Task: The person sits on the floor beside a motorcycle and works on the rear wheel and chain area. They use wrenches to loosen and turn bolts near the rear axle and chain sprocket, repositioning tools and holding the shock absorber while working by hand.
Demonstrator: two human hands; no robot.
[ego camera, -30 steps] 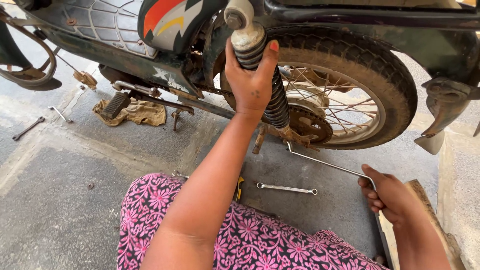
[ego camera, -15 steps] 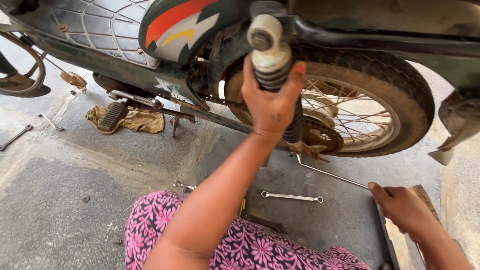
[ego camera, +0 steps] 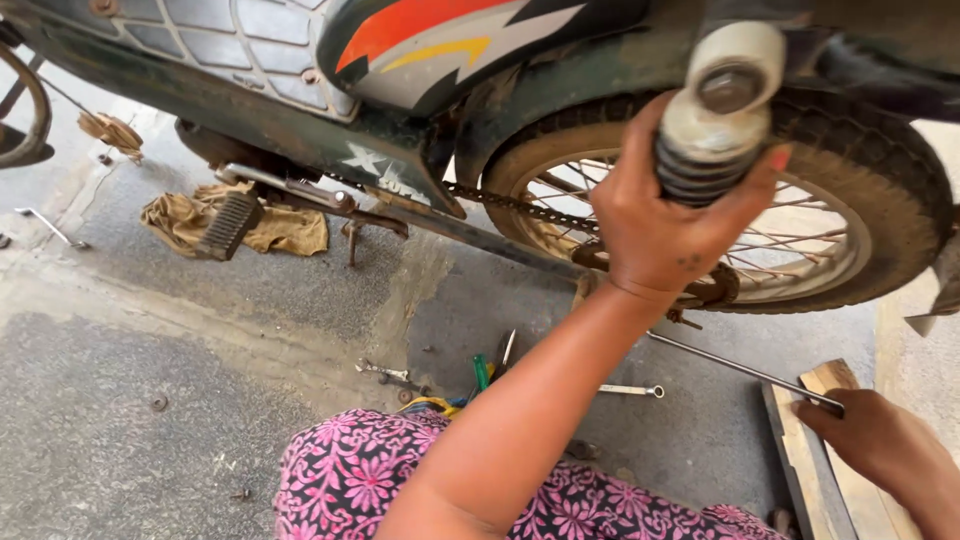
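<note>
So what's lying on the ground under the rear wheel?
Under the wheel a long metal rod runs to the right hand, and a spanner lies nearby. The left hand and forearm cover the ground beneath the hub.
</note>
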